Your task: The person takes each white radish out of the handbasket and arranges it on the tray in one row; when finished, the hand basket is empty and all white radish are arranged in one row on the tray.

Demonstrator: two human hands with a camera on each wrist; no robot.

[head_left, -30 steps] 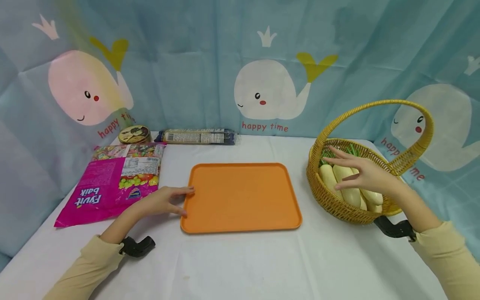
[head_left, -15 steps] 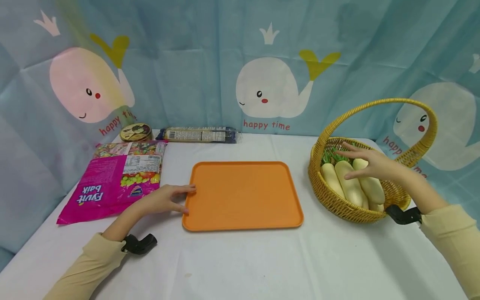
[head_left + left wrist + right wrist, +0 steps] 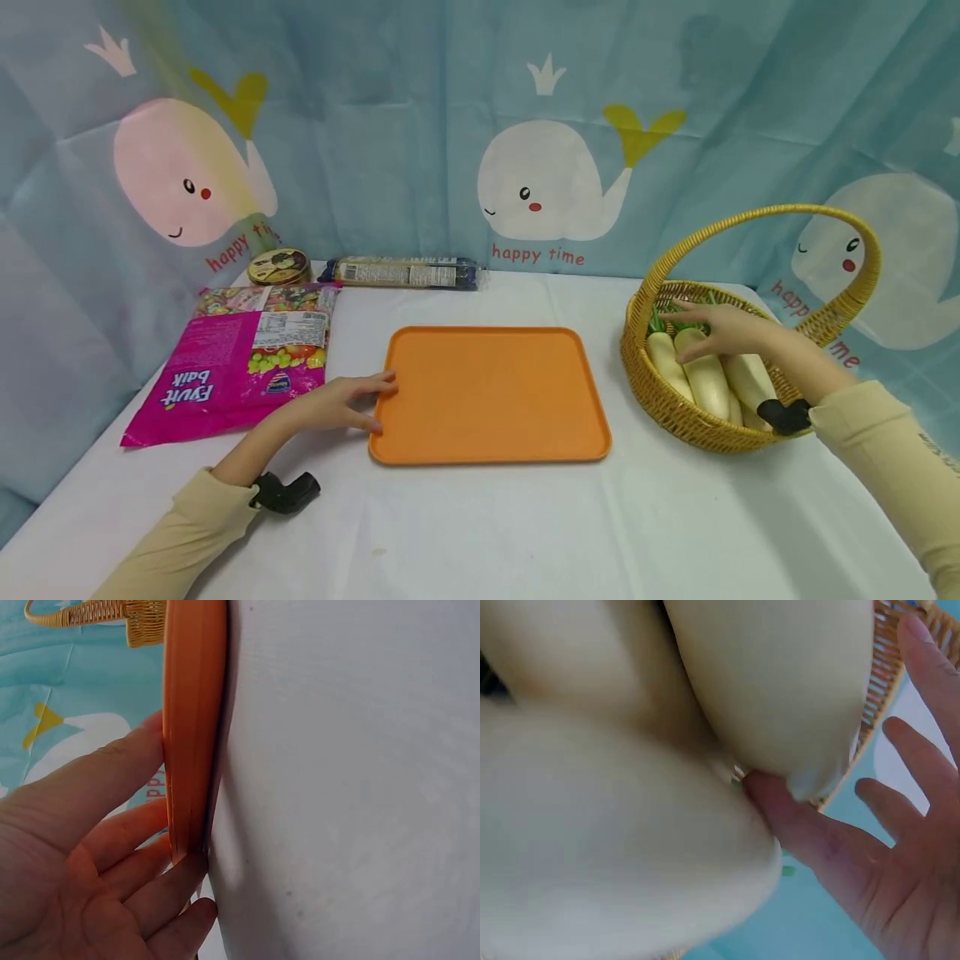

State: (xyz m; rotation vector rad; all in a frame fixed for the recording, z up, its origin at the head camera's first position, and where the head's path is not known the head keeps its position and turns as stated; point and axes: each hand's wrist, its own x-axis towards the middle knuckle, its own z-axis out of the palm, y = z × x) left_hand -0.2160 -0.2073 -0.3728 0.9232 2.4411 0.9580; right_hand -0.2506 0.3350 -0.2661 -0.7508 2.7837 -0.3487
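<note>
Touching the orange tray [image 3: 491,396] mid-frame, the left hand [image 3: 333,405] has fingers spread, as has the right hand [image 3: 731,330] among white radishes [image 3: 707,385] at frame right.

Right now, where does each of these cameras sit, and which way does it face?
Head: worn on the head, facing forward and down at the orange tray and the wicker basket of pale radishes; the left hand, right hand and sleeves show.
Left wrist: worn on that wrist, looking past the left hand's palm and fingers at the tray edge-on.
Right wrist: worn on that wrist, facing the radishes close up; the right hand's spread fingers show.
Shared: head and left wrist views both show tray, basket and left hand.
</note>
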